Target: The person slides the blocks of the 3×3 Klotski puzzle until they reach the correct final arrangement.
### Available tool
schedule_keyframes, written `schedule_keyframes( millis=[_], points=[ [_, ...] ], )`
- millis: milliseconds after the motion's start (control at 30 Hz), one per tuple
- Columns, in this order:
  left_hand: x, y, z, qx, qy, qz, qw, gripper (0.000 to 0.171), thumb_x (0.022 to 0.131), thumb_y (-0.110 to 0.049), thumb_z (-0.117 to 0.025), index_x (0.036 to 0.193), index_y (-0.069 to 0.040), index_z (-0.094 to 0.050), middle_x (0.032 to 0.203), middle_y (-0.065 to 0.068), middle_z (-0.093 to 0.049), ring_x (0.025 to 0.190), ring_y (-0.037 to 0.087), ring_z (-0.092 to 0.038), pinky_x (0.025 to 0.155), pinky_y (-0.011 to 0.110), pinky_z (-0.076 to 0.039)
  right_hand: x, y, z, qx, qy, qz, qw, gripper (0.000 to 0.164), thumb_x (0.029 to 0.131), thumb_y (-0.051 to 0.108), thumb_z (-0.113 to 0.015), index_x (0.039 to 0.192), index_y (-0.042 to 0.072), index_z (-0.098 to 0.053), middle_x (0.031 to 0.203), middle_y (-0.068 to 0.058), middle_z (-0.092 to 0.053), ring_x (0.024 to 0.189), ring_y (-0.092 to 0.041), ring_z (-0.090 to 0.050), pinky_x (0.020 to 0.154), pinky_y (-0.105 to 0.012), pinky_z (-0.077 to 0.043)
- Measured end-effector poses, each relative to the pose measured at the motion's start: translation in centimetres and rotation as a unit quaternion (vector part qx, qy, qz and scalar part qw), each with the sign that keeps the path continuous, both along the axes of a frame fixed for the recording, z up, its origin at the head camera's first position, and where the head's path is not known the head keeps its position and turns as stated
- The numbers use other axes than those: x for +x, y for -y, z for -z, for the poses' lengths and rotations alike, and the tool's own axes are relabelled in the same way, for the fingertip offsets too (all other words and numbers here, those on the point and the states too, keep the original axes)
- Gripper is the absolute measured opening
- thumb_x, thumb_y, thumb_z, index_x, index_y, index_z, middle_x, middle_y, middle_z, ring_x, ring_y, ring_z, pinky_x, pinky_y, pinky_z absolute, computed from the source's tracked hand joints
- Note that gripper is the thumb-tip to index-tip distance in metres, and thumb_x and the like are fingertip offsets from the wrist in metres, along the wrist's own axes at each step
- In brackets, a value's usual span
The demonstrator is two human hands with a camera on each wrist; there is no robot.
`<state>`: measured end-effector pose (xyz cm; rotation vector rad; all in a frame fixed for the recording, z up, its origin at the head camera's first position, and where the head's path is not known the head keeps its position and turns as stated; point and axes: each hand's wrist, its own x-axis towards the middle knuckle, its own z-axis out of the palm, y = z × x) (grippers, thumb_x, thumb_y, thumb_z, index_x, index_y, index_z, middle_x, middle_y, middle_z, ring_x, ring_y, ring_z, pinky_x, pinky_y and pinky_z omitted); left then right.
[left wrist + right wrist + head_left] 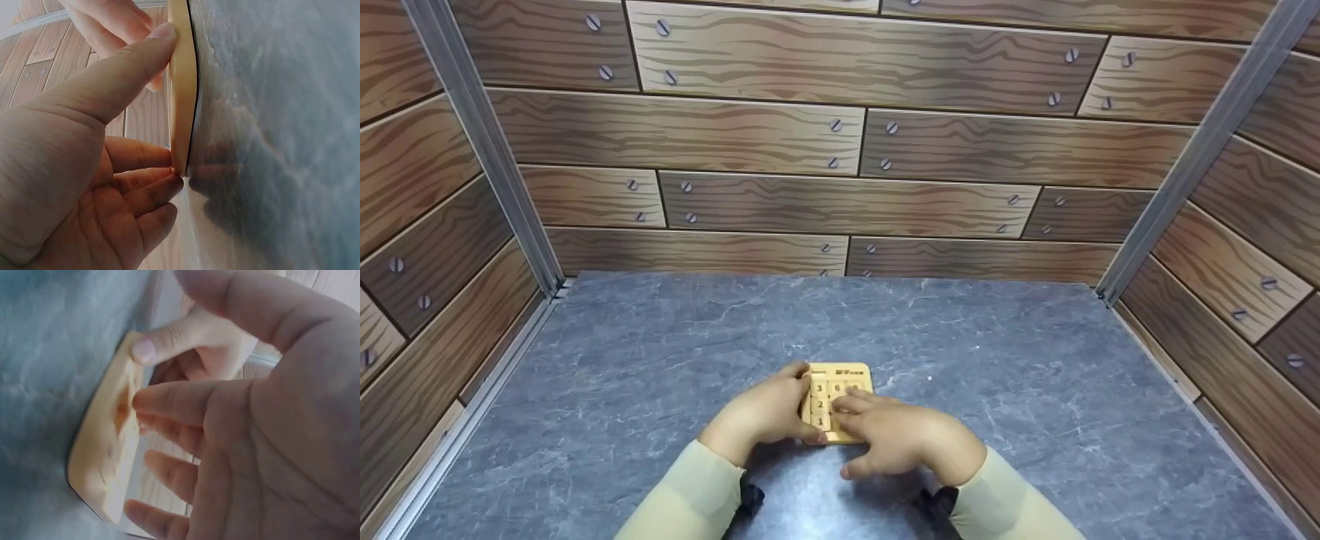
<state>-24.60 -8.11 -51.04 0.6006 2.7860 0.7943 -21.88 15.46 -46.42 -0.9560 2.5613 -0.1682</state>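
Observation:
A yellow number slide puzzle [820,396] lies on the grey tabletop, with tiles marked 1, 2, 3 and 6 showing. My left hand [767,409] grips its left side, thumb at the near edge and fingers toward the far corner. In the left wrist view, the thumb and fingers [147,194] hold the frame's edge from two sides. Over the right part of the puzzle is my right hand [901,435], its extended fingertips at the tiles and its thumb held away. Those fingers hide several tiles. An opening among the tiles shows in the right wrist view.
The marbled grey tabletop [960,337] spreads around the puzzle. Wood-patterned panels [750,139] wall it at the back and both sides, with metal posts [1177,157] in the corners. Dark bands [750,496] sit at both wrists.

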Motion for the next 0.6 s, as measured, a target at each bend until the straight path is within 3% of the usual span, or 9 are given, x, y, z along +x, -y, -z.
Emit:
schedule_keyframes(
  millis=[133, 200, 267, 433, 600],
  points=[
    [0.1, 0.0, -0.2, 0.003, 0.012, -0.005, 0.9999, 0.102, 0.084, -0.038, -0.101, 0.162, 0.009, -0.054, 0.181, 0.025, -0.039, 0.162, 0.048, -0.049, 0.136, 0.060, -0.042, -0.1, -0.6, -0.9, 0.003, -0.024, 0.009, 1.000, 0.061, 0.095, 0.053, -0.083, 0.136, 0.008, -0.078, 0.160, -0.005, -0.063, 0.147, -0.027, -0.060, 0.128, -0.049, -0.052],
    [0.1, 0.0, -0.2, 0.005, 0.016, -0.008, 0.9998, 0.103, 0.084, -0.038, -0.101, 0.162, 0.009, -0.054, 0.181, 0.024, -0.039, 0.162, 0.047, -0.049, 0.137, 0.060, -0.042, -0.3, -0.9, -1.1, 0.001, -0.026, 0.005, 1.000, 0.046, 0.094, 0.050, -0.085, 0.116, 0.009, -0.081, 0.142, -0.003, -0.068, 0.128, -0.021, -0.064, 0.114, -0.043, -0.058],
    [0.1, 0.0, -0.4, 0.005, 0.019, -0.010, 0.9998, 0.102, 0.084, -0.038, -0.101, 0.162, 0.008, -0.054, 0.182, 0.023, -0.039, 0.162, 0.046, -0.049, 0.137, 0.060, -0.042, -0.4, -1.1, -1.3, 0.000, -0.020, 0.002, 1.000, 0.038, 0.094, 0.049, -0.085, 0.101, 0.012, -0.080, 0.136, -0.001, -0.069, 0.120, -0.018, -0.063, 0.109, -0.040, -0.058],
    [0.2, -0.1, -0.4, 0.007, 0.026, -0.014, 0.9995, 0.103, 0.084, -0.038, -0.101, 0.164, 0.007, -0.053, 0.183, 0.023, -0.037, 0.164, 0.047, -0.046, 0.138, 0.059, -0.040, -0.6, -1.2, -1.1, 0.003, -0.012, -0.009, 1.000, 0.038, 0.097, 0.050, -0.083, 0.080, 0.018, -0.071, 0.143, -0.002, -0.071, 0.132, -0.022, -0.065, 0.119, -0.043, -0.057],
    [0.3, -0.2, -0.3, 0.006, 0.022, -0.013, 0.9997, 0.104, 0.083, -0.038, -0.101, 0.163, 0.008, -0.052, 0.183, 0.025, -0.035, 0.164, 0.048, -0.047, 0.138, 0.060, -0.040, -0.5, -1.0, -0.9, 0.009, -0.017, -0.010, 1.000, 0.037, 0.096, 0.051, -0.082, 0.080, 0.020, -0.072, 0.150, -0.002, -0.070, 0.142, -0.025, -0.062, 0.124, -0.046, -0.054]
  ],
)
